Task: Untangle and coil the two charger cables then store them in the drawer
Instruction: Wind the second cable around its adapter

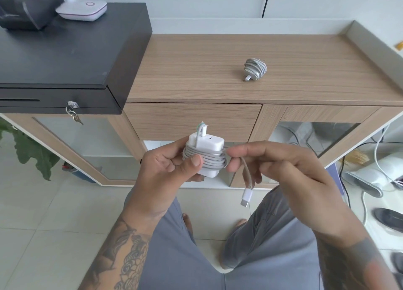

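My left hand [165, 165] grips a white charger brick [207, 144] with grey cable wound round it in several turns, thumb pressed on the coil. My right hand [281, 167] pinches the cable's loose end beside the coil. From that pinch the white USB-C plug [246, 197] hangs down. A second charger [254, 68], its cable wrapped tight round it and its prongs up, lies on the wooden cabinet top [196, 71]. Right behind the brick sits the cabinet's wooden drawer [185, 119], closed.
A black cash drawer [65, 56] with a key in its lock sits on the cabinet's left side, a white lamp base [82, 10] on top. Glass-fronted doors flank the drawer. A plant leaf [32, 150] is at left; loose cables and white objects [370, 176] lie on the floor at right.
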